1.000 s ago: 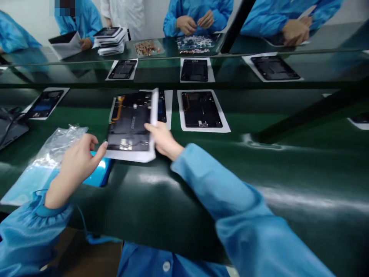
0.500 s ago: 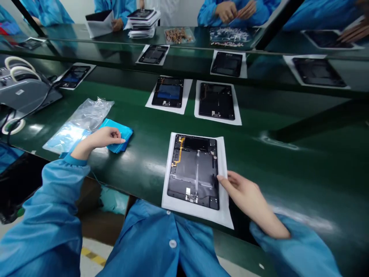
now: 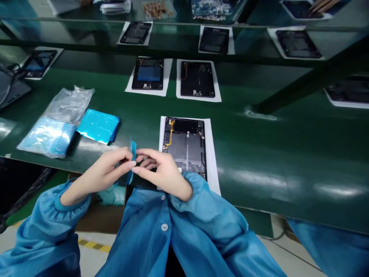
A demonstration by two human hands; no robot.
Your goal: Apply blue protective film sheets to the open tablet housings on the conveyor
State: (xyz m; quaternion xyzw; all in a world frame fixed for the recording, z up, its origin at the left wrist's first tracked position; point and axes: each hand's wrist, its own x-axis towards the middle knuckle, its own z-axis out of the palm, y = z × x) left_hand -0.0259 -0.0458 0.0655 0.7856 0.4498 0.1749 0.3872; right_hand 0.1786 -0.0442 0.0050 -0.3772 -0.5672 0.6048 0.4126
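Both hands are meeting at the near edge of the green desk (image 3: 259, 154), just in front of the person's body. The left hand (image 3: 100, 177) is pinching a small blue film piece (image 3: 132, 161) between thumb and forefinger, so its fingers (image 3: 127, 163) are clamped on the film. The right hand (image 3: 161, 173) is touching the same piece from the other side, with its fingers (image 3: 141, 169) closing on the lower part of the film. The film is standing almost upright between the two hands, above the desk's near edge.

Just beside the right hand, an open tablet (image 3: 184, 144) with a dark inside and an orange flat cable is lying on a white sheet (image 3: 211, 154), close to the near edge. The right wrist is covering the tablet's lower left corner.

Toward the left edge of the desk, a stack of blue films (image 3: 98, 126) is lying next to a clear plastic bag (image 3: 57, 123), and they seem to be touching. Farther back, near the middle of the desk, two more tablets are lying side by side on white sheets: one with a blue part (image 3: 148, 74) and one all dark (image 3: 197, 79). Beyond them, on a raised shelf (image 3: 178, 52) at the far edge, other dark tablets are resting on sheets. Both arms are wearing blue sleeves (image 3: 52, 231).
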